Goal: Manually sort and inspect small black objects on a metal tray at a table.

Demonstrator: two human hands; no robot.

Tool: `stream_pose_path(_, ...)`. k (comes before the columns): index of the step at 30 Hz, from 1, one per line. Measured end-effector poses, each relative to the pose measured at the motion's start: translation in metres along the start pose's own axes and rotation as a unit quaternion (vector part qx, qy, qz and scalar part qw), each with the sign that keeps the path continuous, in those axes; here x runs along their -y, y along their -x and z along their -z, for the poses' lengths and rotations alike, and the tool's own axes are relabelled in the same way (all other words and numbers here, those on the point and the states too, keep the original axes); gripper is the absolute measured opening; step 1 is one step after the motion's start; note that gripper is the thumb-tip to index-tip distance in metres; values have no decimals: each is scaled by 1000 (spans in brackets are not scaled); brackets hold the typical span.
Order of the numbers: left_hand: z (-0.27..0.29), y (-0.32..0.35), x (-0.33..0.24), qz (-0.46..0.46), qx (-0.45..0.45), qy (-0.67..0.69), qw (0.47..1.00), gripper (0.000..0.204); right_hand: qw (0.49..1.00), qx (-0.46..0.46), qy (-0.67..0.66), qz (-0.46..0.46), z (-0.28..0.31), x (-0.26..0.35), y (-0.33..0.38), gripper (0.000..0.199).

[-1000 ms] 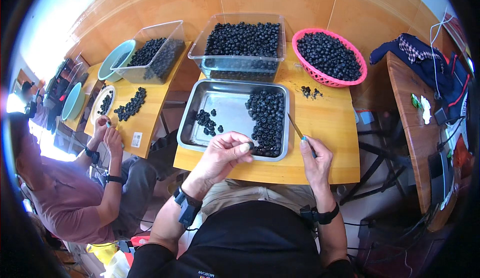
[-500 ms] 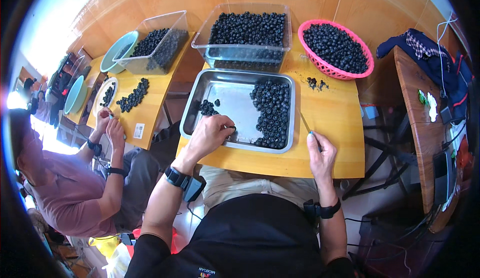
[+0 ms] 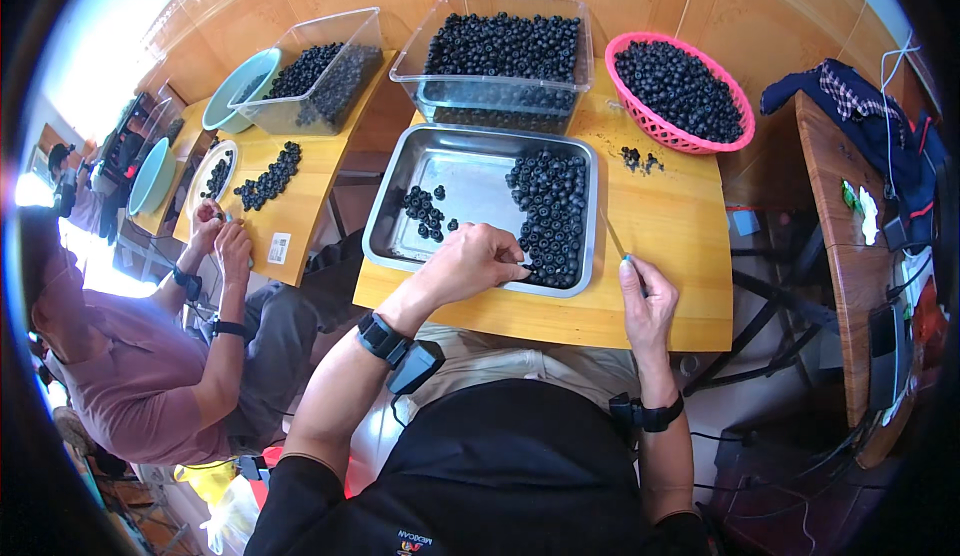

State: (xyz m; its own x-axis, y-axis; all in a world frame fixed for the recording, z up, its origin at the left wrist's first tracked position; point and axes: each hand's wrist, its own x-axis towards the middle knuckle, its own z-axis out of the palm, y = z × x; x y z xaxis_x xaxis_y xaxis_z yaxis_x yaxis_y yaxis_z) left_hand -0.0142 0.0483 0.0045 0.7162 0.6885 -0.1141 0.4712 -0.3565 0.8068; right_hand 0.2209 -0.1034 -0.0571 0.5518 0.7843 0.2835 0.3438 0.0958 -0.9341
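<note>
A shallow metal tray (image 3: 395,146) on the table in front of me holds dark blueberries. The big pile (image 3: 550,206) lies along its right side, and a small cluster (image 3: 424,214) sits at its left. Over the tray's front edge reaches my left hand (image 3: 470,261), thumb and fingers pinched at the near left edge of the big pile. Whatever lies between those fingertips is hidden. To the right of the tray, my right hand (image 3: 648,301) is closed around a thin stick-like tool (image 3: 614,228) with a teal bit by the fingertips, its point toward the tray's right rim.
Behind the tray stand a clear plastic bin (image 3: 500,91) of blueberries and a pink basket (image 3: 735,143) of them. Dark scraps (image 3: 640,160) lie beside the basket. At left, a person (image 3: 150,356) handles something small at another table. A wooden side table (image 3: 840,246) stands at right.
My left hand has moved right, from near the small cluster to the big pile. The small cluster is larger and more spread out. My right hand keeps its hold on the tool.
</note>
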Motion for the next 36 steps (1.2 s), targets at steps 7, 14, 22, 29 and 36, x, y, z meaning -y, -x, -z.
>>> stream_pose_path(7,-1,-16,1,31,44,-72,996,21,1000,2,16,3,1,0,0,38)
stream_pose_path(14,4,-18,-1,43,60,-80,994,21,1000,-2,14,5,1,-3,0,37)
stream_pose_path(22,8,-16,3,37,57,-50,996,18,1000,0,7,2,1,-7,-1,39)
stream_pose_path(29,10,-16,9,39,78,-28,996,14,1000,1,12,5,2,-10,-1,38)
stream_pose_path(36,13,-14,18,26,32,-16,999,16,1000,-4,8,7,2,-9,-2,37)
